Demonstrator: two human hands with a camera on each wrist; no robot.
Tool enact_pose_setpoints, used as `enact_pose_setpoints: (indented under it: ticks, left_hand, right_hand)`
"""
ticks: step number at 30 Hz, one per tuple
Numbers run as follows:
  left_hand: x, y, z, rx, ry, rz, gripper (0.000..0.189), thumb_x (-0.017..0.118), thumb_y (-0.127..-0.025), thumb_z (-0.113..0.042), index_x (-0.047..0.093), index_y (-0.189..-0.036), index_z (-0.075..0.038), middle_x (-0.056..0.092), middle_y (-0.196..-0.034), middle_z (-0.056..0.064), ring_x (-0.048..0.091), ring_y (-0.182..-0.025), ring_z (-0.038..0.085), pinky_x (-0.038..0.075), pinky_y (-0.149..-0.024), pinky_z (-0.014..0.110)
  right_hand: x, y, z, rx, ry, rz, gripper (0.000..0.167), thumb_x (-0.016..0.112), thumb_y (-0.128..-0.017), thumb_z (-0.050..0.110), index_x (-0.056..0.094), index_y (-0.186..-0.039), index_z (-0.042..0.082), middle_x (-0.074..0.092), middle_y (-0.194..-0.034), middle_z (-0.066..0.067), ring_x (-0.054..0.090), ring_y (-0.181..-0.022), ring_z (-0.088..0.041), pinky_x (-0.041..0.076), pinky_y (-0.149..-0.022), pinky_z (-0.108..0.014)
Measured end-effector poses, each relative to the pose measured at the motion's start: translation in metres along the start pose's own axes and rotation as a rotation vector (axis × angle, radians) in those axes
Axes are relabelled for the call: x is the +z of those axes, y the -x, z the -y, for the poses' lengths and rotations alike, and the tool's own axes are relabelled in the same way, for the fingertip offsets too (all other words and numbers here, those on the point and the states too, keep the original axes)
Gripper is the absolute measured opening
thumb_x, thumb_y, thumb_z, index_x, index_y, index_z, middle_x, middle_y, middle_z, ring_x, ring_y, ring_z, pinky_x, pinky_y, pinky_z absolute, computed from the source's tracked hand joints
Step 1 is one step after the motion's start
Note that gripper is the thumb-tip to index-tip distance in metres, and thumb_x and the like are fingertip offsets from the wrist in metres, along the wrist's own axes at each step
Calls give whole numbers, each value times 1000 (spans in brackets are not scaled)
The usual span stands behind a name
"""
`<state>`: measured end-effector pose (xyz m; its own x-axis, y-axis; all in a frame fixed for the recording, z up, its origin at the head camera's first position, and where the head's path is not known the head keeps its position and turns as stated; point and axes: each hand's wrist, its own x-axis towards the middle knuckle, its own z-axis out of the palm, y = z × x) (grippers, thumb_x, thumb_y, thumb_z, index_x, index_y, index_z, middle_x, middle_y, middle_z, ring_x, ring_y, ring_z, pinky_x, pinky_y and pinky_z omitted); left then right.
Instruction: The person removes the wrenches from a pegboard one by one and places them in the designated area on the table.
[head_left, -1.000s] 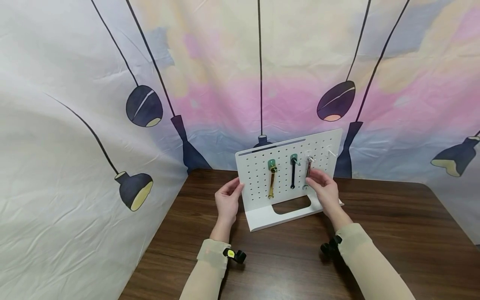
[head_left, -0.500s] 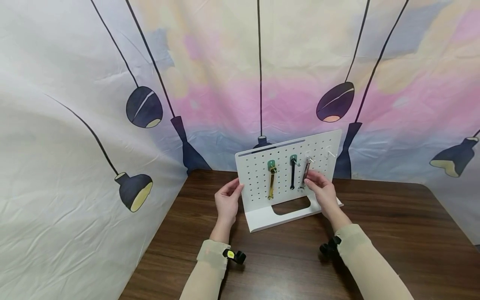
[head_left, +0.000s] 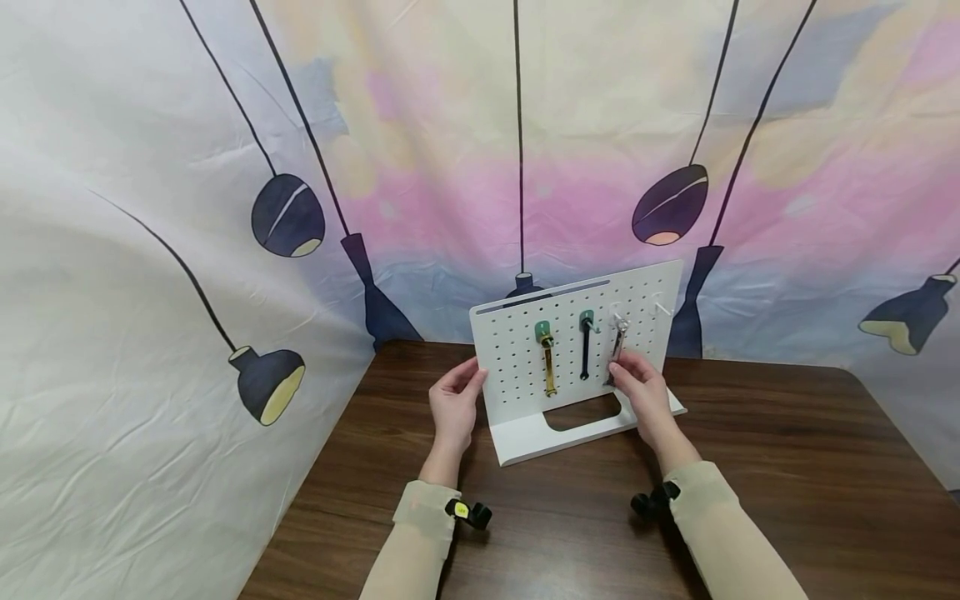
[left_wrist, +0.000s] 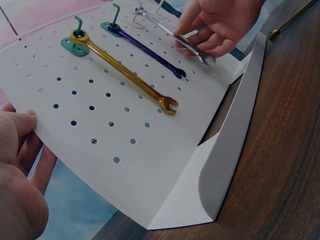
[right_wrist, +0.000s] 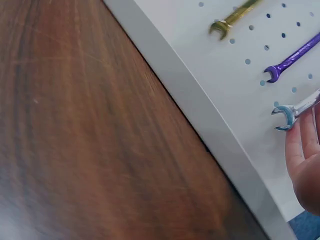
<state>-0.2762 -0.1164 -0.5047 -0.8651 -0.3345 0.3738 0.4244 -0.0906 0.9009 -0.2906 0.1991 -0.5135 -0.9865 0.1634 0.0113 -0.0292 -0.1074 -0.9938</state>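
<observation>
A white pegboard stand [head_left: 517, 425] stands tilted on the table. My left hand [head_left: 455, 404] pinches its left edge between thumb and fingers. The silver wrench [head_left: 620, 333] has its ring end at a clear hook, and my right hand [head_left: 643, 396] holds it near its lower, open end. In the left wrist view, the fingers lie along the lower part of the silver wrench [left_wrist: 170, 31]. To its left hang a purple wrench [left_wrist: 145, 49], dark in the head view, and a gold wrench [left_wrist: 125, 72], each on a green hook.
A clear hook [head_left: 662, 307] sits near the board's right edge. The wooden table [head_left: 570, 533] extends around the stand, with a patterned cloth [head_left: 450, 208] behind. In the left wrist view, a thin gold-coloured rod [left_wrist: 287, 25] lies on the table beyond the stand.
My right hand has moved slightly down along the silver wrench, whose lower end swung left and then back right. The gold wrench's lower end has swung right. My left hand stays put.
</observation>
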Motion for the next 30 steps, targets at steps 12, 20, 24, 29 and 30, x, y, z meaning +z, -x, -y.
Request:
enact_pose_setpoints:
  ticks: [12,20,24,29,30]
  left_hand:
    - [0,2,-1,7,-6,12,22,85,-93,-5,82,-114,0,80,-99,9,68,-82,10,59,-71,21]
    - [-1,2,-1,-8,8,5,24,86,-91,-4,82,-114,0,81,-100,8,70,-83,11,59,-71,21]
    - [0,2,-3,-11,6,-3,24,84,-91,-1,82,-115,0,81,-100,8,69,-83,11,59,-71,21]
    - [1,1,-3,-24,-12,-19,23,82,-92,4,81,-115,3,81,-99,9,68,-82,9,58,-70,19]
    - [2,1,-3,-24,-13,-21,23,82,-92,5,81,-115,3,81,-99,9,68,-82,9,58,-70,19]
  right_hand:
    - [-16,30,-3,-70,-22,-5,28,70,-105,9,64,-132,2,73,-101,18,69,-95,0,57,-84,-19]
    - [-31,41,14,-134,137,126,47,67,-107,10,52,-146,-12,71,-104,17,69,-96,-1,59,-84,-21]
    - [-34,43,21,-125,157,152,48,69,-106,9,54,-145,-14,71,-106,11,68,-95,-2,60,-83,-23]
    - [-36,44,26,-111,175,169,48,70,-106,12,55,-144,-12,74,-108,12,69,-97,-3,60,-82,-24]
    - [-36,45,26,-110,176,171,47,70,-106,13,55,-144,-12,75,-107,15,69,-98,-3,59,-82,-23]
